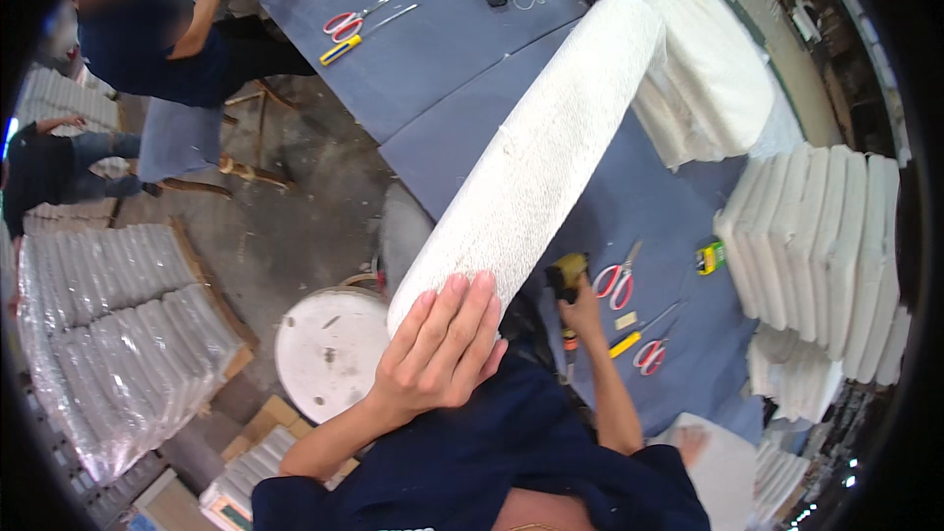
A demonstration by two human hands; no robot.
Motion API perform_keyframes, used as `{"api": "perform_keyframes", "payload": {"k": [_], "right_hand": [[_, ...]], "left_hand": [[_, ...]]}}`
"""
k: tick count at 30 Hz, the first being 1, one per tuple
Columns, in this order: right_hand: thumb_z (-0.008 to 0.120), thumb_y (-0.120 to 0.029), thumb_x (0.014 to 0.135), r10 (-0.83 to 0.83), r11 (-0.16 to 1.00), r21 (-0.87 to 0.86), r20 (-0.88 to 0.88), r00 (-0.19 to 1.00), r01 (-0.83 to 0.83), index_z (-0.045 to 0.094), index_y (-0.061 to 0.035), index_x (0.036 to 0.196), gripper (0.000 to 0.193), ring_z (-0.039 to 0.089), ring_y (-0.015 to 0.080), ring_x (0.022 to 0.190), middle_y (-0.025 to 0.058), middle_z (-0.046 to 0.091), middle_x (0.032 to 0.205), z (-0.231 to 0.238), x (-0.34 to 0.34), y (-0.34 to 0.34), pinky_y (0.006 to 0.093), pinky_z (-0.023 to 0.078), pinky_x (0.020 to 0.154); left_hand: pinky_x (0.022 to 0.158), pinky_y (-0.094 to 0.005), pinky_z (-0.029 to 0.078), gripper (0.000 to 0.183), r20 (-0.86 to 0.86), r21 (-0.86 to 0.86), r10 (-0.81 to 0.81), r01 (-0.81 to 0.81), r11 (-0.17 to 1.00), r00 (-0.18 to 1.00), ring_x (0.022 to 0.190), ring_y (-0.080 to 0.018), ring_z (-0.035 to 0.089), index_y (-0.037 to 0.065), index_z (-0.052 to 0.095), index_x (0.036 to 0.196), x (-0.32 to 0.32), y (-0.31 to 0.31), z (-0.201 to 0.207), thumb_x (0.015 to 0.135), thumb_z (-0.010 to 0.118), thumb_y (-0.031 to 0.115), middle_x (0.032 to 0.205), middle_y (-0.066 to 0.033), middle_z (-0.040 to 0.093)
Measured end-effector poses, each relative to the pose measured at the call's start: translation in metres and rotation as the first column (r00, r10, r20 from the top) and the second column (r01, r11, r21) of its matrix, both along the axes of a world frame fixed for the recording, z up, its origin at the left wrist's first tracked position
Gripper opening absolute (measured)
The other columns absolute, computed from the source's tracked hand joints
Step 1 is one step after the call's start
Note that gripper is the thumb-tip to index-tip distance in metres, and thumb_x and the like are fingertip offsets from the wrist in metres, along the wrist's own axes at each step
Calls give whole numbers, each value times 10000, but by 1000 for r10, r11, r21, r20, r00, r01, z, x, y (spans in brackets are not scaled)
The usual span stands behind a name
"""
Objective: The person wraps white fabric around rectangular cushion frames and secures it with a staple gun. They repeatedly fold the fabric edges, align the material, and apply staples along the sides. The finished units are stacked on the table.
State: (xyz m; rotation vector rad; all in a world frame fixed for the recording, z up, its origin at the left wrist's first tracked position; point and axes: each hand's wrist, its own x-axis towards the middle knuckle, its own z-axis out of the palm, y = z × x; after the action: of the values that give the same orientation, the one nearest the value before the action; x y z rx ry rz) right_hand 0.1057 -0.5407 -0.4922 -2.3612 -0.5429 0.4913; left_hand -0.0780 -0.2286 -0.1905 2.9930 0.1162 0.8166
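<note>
A long white fabric-covered cushion (536,162) stands on its narrow side, slanting from in front of me to the far right of the table. My left hand (438,354) is at its near end, the fingers laid over the fabric and the thumb around the right side. Right of the cushion, my right hand (585,310) grips a yellow and black staple gun (568,275) with an orange fitting below. Close to that hand lie red-handled scissors (617,285), a smaller red-handled pair of snips (649,358) and a yellow-handled screwdriver (625,344).
The blue-grey covered table (433,0) also carries another pair of scissors (344,27), a screwdriver (340,49) and a tape measure (709,257). White cushions (816,246) are stacked at the right. A white round drum (329,354) and wrapped cushions (128,334) stand left. Co-workers (138,39) are at upper left.
</note>
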Motion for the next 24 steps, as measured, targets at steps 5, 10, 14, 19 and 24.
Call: {"api": "perform_keyframes", "payload": {"k": [5,10,14,19,24], "right_hand": [[840,-130,806,95,966,-233,-78,992,-110,515,-3,1503,779,663,497,1172,311,698,1230,18,-13,13,500,550,999],[731,-250,951,-121,923,377,463,878,-71,615,-39,1430,535,665,416,1245,204,726,1274,196,2,133,534,496,1110],[483,-374,1101,142,577,274,894,425,-770,673,-124,1385,423,655,303,1300,134,687,1395,267,9,160,570,445,1136],[256,-419,1143,251,483,93,938,240,-871,806,-140,1139,616,731,212,1150,27,800,1192,262,60,198,391,486,1040],[227,-408,1149,129,544,217,933,336,-811,820,-110,1037,673,762,251,1070,73,819,1065,266,117,228,421,507,1026]], "left_hand": [[1151,-379,445,334,32,52,-8,7,999,999,1237,-227,711,102,797,1159,8,-23,-3,994,572,285,1312,-66,761],[1155,-385,443,339,42,68,0,-3,998,999,1214,-232,721,98,802,1144,10,-24,-7,979,569,280,1291,-73,769],[1161,-403,439,359,72,72,-14,9,997,997,1216,-247,720,88,802,1150,9,-26,-8,980,564,297,1276,-84,774],[1165,-412,434,373,108,108,-2,-10,994,994,1218,-251,717,87,800,1148,16,-29,-12,986,532,289,1264,-84,780],[1167,-407,433,375,109,63,64,-71,996,992,1211,-253,724,96,804,1138,24,-27,-8,975,504,251,1260,-78,784]]}}
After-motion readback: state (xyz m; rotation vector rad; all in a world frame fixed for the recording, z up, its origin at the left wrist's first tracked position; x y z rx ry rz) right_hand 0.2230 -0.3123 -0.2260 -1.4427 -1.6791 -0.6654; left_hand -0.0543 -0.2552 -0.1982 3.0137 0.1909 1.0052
